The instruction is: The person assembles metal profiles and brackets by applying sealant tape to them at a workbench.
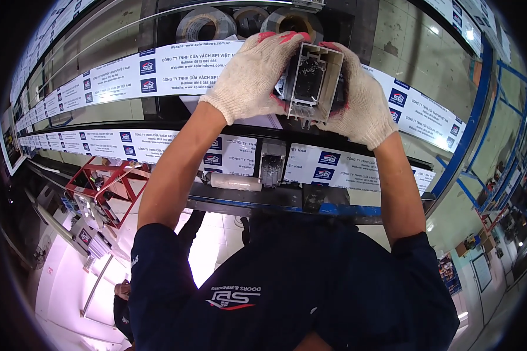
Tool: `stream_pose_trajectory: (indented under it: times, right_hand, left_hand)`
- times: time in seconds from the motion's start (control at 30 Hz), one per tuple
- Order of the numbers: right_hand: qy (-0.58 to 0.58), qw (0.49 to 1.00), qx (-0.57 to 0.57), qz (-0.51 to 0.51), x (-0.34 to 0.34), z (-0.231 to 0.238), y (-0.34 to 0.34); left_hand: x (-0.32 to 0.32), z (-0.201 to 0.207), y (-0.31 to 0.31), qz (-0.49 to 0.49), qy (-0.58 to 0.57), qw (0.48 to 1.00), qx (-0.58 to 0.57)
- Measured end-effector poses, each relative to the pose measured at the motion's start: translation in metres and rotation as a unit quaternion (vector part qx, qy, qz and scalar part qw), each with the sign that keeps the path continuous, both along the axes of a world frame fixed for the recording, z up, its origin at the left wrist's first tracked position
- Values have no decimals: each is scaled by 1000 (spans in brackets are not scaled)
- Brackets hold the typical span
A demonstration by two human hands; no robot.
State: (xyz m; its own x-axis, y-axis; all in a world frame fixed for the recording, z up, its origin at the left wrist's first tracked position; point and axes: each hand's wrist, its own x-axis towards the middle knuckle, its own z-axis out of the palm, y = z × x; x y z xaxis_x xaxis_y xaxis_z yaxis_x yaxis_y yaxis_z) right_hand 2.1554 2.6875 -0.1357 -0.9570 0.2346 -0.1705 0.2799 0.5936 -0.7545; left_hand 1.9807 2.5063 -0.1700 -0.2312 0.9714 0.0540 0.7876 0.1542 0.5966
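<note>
Between my two gloved hands is a short hollow aluminium profile piece [332, 79], held upright with its cut end toward me. Dark inner chambers and small ridges along its near edge show in the cross-section. My left hand [253, 76], in a cream knit glove with red-coated fingers, is closed on the profile's left side. From the right, my right hand [363, 93], gloved the same way, grips the opposite side. Most fingertips are hidden behind the profile.
Long film-covered profiles [187, 67] run across the bench. Tape rolls [206, 26] lie beyond my hands. Nearer me are a clear film roll [235, 182] and another short profile piece [271, 167]. A red metal frame [108, 190] stands at left; a person [122, 307] is at lower left.
</note>
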Motion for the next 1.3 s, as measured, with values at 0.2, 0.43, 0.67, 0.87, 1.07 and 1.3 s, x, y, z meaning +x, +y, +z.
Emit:
stream_pose_trajectory:
  times: [0.2,0.43,0.67,0.87,1.07,1.3]
  right_hand:
    - [0,1000,12,4,0,-1,0]
    - [-21,998,46,24,1,-6,0]
    - [-30,993,110,15,6,-20,-3]
    - [9,998,66,-3,5,-21,-4]
    - [86,991,106,-6,7,-32,-8]
    - [87,986,136,45,9,-24,2]
  left_hand:
    - [3,2,2,0,23,1000,0]
    - [4,3,4,-12,55,998,-14]
    - [5,-7,6,-1,33,999,4]
    - [5,-8,7,1,29,1000,10]
    - [5,-9,5,-15,64,998,-8]
    - [10,3,8,-31,76,997,10]
